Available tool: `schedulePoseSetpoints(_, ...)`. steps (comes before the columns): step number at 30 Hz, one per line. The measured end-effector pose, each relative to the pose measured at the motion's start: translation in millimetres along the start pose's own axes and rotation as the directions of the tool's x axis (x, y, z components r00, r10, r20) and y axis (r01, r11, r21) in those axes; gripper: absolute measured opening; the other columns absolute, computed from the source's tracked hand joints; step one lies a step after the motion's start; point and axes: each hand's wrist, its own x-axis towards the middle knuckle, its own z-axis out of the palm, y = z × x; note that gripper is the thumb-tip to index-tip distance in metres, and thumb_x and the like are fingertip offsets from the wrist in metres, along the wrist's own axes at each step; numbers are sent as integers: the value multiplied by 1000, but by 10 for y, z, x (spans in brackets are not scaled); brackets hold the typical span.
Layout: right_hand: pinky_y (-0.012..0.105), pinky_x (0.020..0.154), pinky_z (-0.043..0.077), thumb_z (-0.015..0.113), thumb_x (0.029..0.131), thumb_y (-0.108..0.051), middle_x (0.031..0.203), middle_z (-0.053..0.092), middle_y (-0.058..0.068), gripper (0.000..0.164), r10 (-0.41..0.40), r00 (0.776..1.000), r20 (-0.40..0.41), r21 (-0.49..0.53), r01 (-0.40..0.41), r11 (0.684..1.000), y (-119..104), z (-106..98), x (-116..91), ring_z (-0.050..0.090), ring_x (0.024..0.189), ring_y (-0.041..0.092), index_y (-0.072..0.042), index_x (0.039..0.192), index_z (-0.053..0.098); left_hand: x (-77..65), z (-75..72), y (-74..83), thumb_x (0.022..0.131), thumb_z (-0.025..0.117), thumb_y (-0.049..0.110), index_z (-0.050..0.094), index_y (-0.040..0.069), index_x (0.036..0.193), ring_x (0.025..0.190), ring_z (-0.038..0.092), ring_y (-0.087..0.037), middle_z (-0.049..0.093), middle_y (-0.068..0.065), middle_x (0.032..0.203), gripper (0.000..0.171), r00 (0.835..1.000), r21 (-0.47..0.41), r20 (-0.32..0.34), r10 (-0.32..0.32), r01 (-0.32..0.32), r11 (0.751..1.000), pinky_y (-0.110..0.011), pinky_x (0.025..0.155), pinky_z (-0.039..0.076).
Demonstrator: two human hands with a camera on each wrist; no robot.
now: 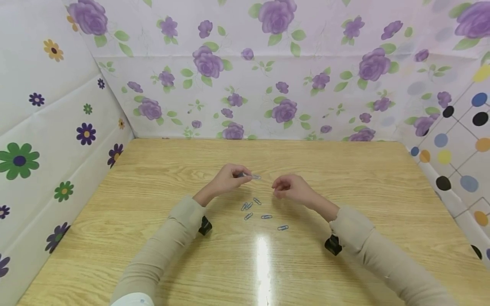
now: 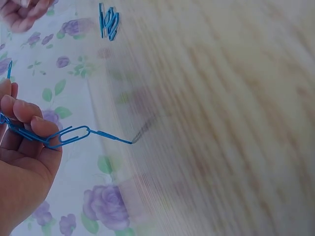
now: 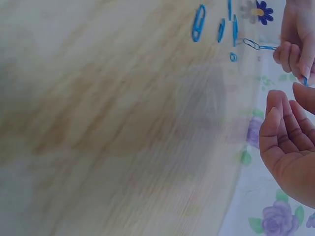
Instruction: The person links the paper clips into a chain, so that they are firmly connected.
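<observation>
My left hand [image 1: 229,179] pinches a blue paper clip in a linked chain of paper clips [image 2: 74,136]. In the left wrist view the chain runs across the curled fingers, and its free end hangs past them near the wooden tabletop. One clip's tip [image 2: 10,70] sticks up beyond the fingertips. My right hand [image 1: 295,189] hovers just to the right, with fingers loosely bent, thumb apart and nothing visible between them. Several loose blue paper clips [image 1: 266,217] lie on the table below and between the hands.
The light wood table [image 1: 153,161] reaches a back wall hung with purple-flowered cloth [image 1: 208,61]. Patterned sheets stand along its left and right sides. A black wrist camera [image 1: 333,245] sits under the right cuff, another [image 1: 205,225] under the left.
</observation>
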Motion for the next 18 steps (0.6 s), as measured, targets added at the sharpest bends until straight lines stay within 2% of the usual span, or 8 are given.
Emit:
schedulePoseSetpoints(6,29,70,47,66,81,-3,82,64,6,17,-32,998,55,-61,35,998,80,-20,-131,58,75,14,4,96,64,1,-3,-13,89,60,13,68,4,92,44,33,-12,46,-3,54,13,1000,-15,0,-6,6,1000,-24,41,29)
schedulePoseSetpoints(10,26,65,46,67,80,-4,78,63,7,15,-62,993,96,-71,69,995,161,-10,-209,55,71,14,2,94,66,5,3,-19,89,60,13,68,3,92,45,34,-12,47,-3,54,13,1000,-10,0,-14,14,1000,-23,42,29)
schedulePoseSetpoints(14,23,60,42,71,76,-6,73,58,2,17,-81,987,142,-64,91,994,213,9,-305,49,67,12,0,91,67,5,7,-6,89,59,13,67,1,93,46,35,-13,47,-3,55,15,1000,-8,5,-21,21,1000,-23,42,29)
schedulePoseSetpoints(18,22,56,37,76,72,-12,71,54,-2,20,-163,972,169,-100,181,978,255,28,-411,43,64,10,-3,88,68,2,11,14,89,59,13,66,-3,94,47,36,-13,48,-4,56,18,1000,-11,12,-22,22,1000,-24,43,30)
